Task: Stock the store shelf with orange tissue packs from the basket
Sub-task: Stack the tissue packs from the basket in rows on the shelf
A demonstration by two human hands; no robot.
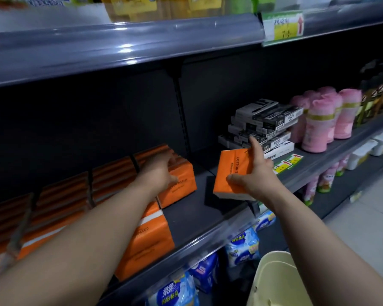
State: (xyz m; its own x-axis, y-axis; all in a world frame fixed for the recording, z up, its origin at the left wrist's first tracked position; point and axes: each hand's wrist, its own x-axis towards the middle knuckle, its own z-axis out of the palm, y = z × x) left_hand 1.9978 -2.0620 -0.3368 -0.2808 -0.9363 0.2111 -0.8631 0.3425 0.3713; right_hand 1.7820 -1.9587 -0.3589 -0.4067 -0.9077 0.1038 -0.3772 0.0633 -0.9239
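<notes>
Right hand [257,173] grasped orange pack [231,173] marked COTTON | left hand [160,173] lay on shelved pack [181,184], grip unclear | boxes [265,123] right: HQ35

Both bare forearms [97,228] reach forward. The left hand [161,171] lies palm-down, fingers stretched over a shelved orange tissue pack [182,184]. The right hand [255,173] grips another orange plastic-wrapped pack [229,171], forefinger pointing up.
</notes>
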